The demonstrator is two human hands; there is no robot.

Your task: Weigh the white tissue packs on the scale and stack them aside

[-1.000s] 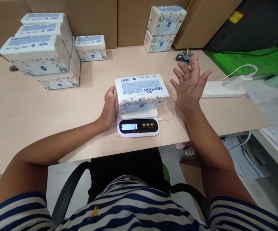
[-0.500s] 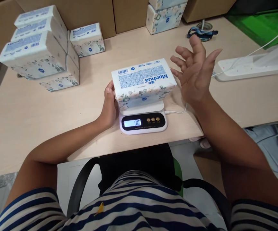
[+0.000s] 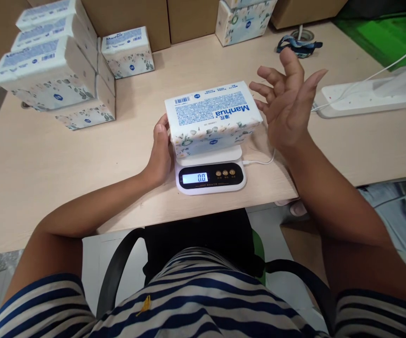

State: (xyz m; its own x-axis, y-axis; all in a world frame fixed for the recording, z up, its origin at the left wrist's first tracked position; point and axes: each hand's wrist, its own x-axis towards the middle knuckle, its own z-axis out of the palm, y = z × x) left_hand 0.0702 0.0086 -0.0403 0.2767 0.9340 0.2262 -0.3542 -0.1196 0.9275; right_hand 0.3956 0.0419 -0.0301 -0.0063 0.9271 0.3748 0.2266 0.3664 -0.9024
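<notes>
A white tissue pack point(image 3: 213, 110) with blue "Manhua" print and a floral side sits over the white plate of a kitchen scale point(image 3: 211, 179), whose lit display reads 0.0. Beside the pack's left end is my left hand point(image 3: 159, 152), thumb upward. Its fingers lie along that end and are partly hidden behind it; no grip around the pack shows. My right hand point(image 3: 287, 103) is raised near the right end, palm turned up, fingers spread and holding nothing.
Several tissue packs point(image 3: 48, 65) are stacked at the left, with a single pack point(image 3: 128, 51) next to them. More packs point(image 3: 247, 21) stand at the back. A blue strap point(image 3: 296, 46) lies by a tape roll. At the right is a white power strip point(image 3: 357, 101) with cables.
The view has shifted slightly, and everything sits a little differently in it. Both hands and the tissue pack keep nearly the same positions; the display still reads 0.0.
</notes>
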